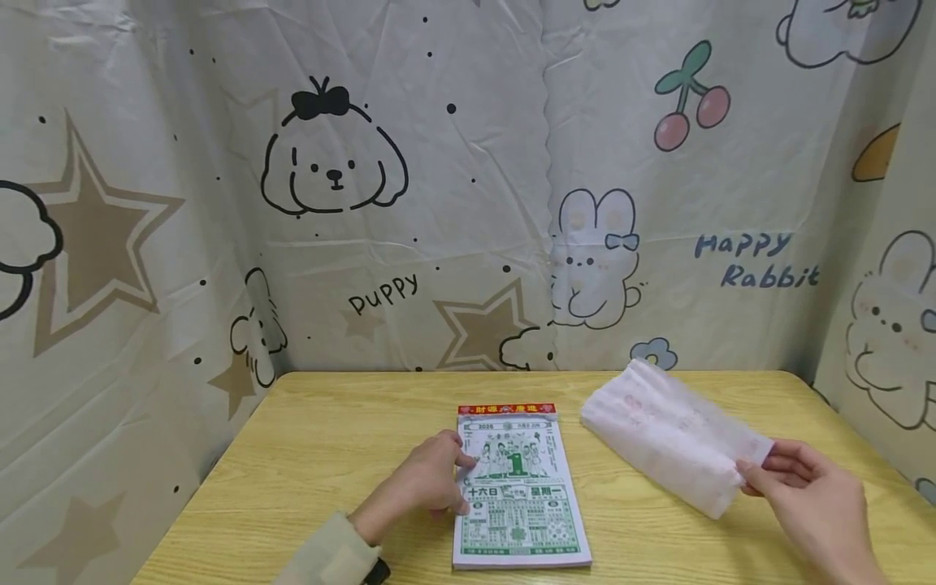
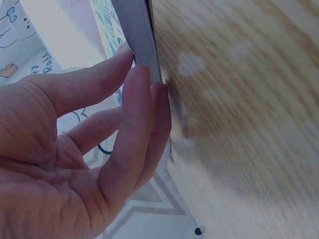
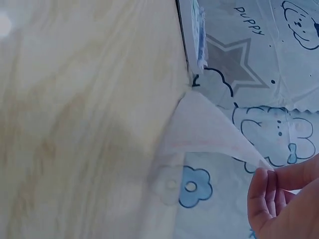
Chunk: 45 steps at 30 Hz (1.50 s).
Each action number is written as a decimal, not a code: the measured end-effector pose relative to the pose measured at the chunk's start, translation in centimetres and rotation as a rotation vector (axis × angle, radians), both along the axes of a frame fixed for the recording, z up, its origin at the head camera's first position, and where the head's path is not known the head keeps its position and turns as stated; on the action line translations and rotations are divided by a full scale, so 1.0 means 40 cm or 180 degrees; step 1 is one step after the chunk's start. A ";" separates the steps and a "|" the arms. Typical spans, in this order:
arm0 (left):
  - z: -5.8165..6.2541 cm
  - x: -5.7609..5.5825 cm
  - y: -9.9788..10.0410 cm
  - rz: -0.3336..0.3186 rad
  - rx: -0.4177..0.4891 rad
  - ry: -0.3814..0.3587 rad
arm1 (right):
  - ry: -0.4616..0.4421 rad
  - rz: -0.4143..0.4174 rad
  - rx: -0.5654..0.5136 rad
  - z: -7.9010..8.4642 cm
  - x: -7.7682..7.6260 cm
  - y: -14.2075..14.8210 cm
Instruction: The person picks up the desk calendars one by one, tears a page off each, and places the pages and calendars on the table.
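A thick tear-off calendar (image 1: pixel 515 487) lies face up on the table, with green print and a red strip along its top. My left hand (image 1: pixel 433 473) holds its left edge; in the left wrist view the thumb lies at the upper edge and fingers (image 2: pixel 130 119) bend against the side of the page block. Over to the right, my right hand (image 1: pixel 819 496) pinches the near corner of a thin, translucent white wrapper (image 1: pixel 665 431) with faint pink print. In the right wrist view the wrapper (image 3: pixel 204 127) slopes up from the table to the pinched corner.
The wooden table (image 1: pixel 329 422) has a back edge close to a hanging cloth (image 1: pixel 468 162) printed with a puppy, rabbits, stars and cherries. The cloth also closes in the left and right sides. A dark band (image 1: pixel 376 571) shows at the left wrist.
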<state>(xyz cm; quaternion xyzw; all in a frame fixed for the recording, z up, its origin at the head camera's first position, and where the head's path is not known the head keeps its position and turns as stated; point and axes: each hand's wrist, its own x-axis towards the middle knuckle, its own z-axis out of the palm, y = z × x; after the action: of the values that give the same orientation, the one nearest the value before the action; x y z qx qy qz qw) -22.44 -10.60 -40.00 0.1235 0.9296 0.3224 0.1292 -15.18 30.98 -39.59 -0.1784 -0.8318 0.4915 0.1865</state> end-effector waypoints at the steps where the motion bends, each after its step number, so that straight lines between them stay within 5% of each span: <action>1: -0.001 0.000 0.000 -0.0005 -0.0009 -0.0001 | 0.0083 -0.0076 0.0078 0.006 0.004 0.000; 5: -0.004 -0.001 -0.003 0.0005 -0.0017 -0.0036 | 0.0658 -0.0326 0.0787 0.027 0.029 -0.019; 8: -0.003 -0.001 -0.006 0.0019 -0.0016 -0.0038 | 0.1381 -0.0197 0.1415 0.037 0.044 -0.039; 12: 0.001 0.000 -0.007 0.0012 0.0008 -0.0017 | 0.2223 0.0483 0.1895 0.028 0.047 -0.055; 17: 0.002 0.002 -0.008 -0.0018 0.0015 -0.0005 | 0.2473 0.1267 0.2367 -0.030 0.040 -0.080; 20: 0.001 0.004 -0.009 -0.0025 -0.0014 -0.0017 | 0.2034 0.1705 0.2478 -0.060 0.040 -0.089; 25: -0.001 0.009 -0.011 -0.0111 -0.0130 0.0065 | 0.0145 0.2046 0.2329 -0.067 0.041 -0.083; 27: -0.001 0.010 -0.013 -0.0131 -0.0131 0.0086 | -0.0246 0.2070 0.2377 -0.065 0.037 -0.078; 34: 0.007 0.009 -0.018 -0.0064 -0.0041 0.0027 | -0.0550 0.2148 0.2595 -0.071 -0.015 -0.061; 41: -0.005 0.005 -0.020 -0.0092 -0.0114 0.0042 | -0.0645 0.2911 0.2419 -0.081 -0.058 -0.041; 45: -0.008 0.004 -0.022 -0.0155 -0.0211 0.0126 | -0.0743 0.3052 0.2251 -0.085 -0.063 -0.043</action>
<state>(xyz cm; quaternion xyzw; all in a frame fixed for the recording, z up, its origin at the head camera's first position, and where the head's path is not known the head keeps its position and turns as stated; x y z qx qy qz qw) -22.30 -11.49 -40.31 0.1480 0.9389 0.2856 0.1226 -17.71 29.26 -42.97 0.2362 -0.9473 0.1917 -0.1003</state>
